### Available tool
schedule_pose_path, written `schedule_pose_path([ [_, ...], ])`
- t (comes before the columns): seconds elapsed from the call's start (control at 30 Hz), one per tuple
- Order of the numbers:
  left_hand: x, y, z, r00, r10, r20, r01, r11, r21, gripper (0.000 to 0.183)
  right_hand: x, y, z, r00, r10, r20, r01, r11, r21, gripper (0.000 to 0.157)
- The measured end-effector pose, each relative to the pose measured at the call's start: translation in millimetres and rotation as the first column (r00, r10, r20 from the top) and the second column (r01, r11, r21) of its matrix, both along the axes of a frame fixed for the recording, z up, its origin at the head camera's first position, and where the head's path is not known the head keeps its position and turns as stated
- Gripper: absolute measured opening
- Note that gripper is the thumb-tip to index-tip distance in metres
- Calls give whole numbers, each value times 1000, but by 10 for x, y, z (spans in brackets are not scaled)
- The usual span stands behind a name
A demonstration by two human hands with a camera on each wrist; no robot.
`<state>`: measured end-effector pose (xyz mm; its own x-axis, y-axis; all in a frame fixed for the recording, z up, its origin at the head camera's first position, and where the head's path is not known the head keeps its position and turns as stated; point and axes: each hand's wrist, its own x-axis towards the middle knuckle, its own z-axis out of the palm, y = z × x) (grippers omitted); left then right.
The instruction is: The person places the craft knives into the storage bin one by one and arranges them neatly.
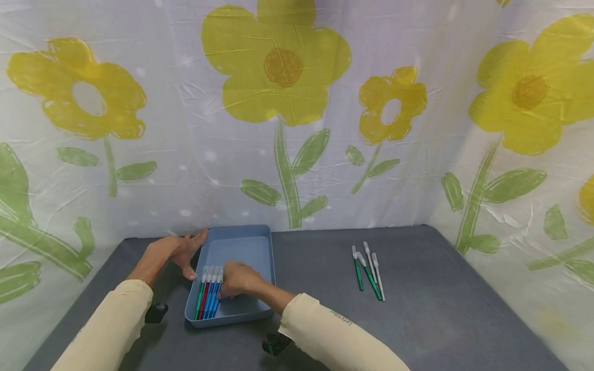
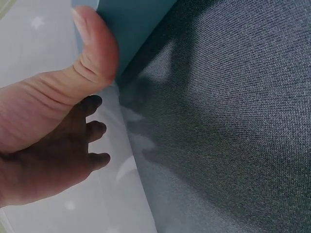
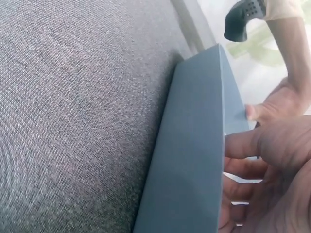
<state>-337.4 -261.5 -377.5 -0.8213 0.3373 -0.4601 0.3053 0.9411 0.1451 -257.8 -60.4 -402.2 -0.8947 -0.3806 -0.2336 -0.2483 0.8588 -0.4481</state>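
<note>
Left hand (image 1: 178,251), fingers apart, rests against the blue tray (image 1: 241,242), perhaps steadying it; right hand (image 1: 238,279) is beside lined-up felt-tip pens (image 1: 208,301), whether gripping unclear.

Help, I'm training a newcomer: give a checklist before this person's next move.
1. Blue-grey rectangular tray flat on the dark grey table: ok.
2. Slim green, red and blue pens inside, whitish caps at the far end: ok.
3. Left hand at the tray's left side: ok.
4. Right hand gripping a pen: cannot tell, grip hidden.
5. Four loose green and pale pens inside the tray: not ok, they lie to its right.
</note>
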Motion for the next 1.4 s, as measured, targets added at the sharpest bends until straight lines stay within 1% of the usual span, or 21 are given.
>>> schedule_pose_path([
  [0.07,5,3,-2,1000,0,5,0,1000,10,150,11,59,32,999,40,-1,-40,999,-21,22],
  [0.1,9,5,-3,1000,-1,6,1,1000,9,150,12,97,53,998,60,1,-60,997,-41,23],
  [0.17,18,7,-9,1000,-3,5,3,1000,8,151,15,192,112,996,90,-10,-90,992,-93,19],
  [0.3,28,9,-20,1000,8,-3,-8,1000,7,152,-30,461,223,992,116,-41,-121,976,-183,15],
  [0.43,29,1,-14,1000,3,-6,-3,1000,-9,152,-97,812,282,993,79,-87,-100,956,-277,14],
  [0.5,28,-8,-11,1000,-4,-7,3,1000,-23,152,-136,1011,294,993,42,-113,-77,941,-329,13],
  [0.57,23,-19,-13,1000,-12,-7,12,999,-38,153,-181,1231,307,991,-2,-130,-44,936,-348,13],
  [0.67,15,-27,-21,1000,-8,-3,8,999,-44,153,-256,1574,312,985,-87,-146,33,939,-342,14],
  [0.8,10,-28,-27,1000,16,1,-15,999,-39,152,-337,2020,271,975,-181,-128,135,942,-307,20],
  [0.9,10,-18,-17,999,35,-5,-35,998,-44,152,-378,2327,219,968,-228,-105,192,942,-275,26],
  [1.0,10,0,-2,999,38,-13,-39,997,-63,152,-405,2575,159,962,-258,-87,231,943,-239,34],
  [1.13,10,20,8,999,31,-23,-33,995,-90,153,-417,2802,88,953,-291,-86,274,947,-167,48],
  [1.23,11,30,15,999,26,-21,-28,994,-102,152,-401,2913,70,940,-327,-94,318,943,-99,54],
  [1.33,10,34,22,1000,22,-19,-24,994,-108,152,-385,2975,66,928,-361,-90,358,933,-48,55],
  [1.4,7,34,28,1000,15,-19,-16,994,-104,154,-380,2997,58,924,-374,-86,373,928,-21,52],
])
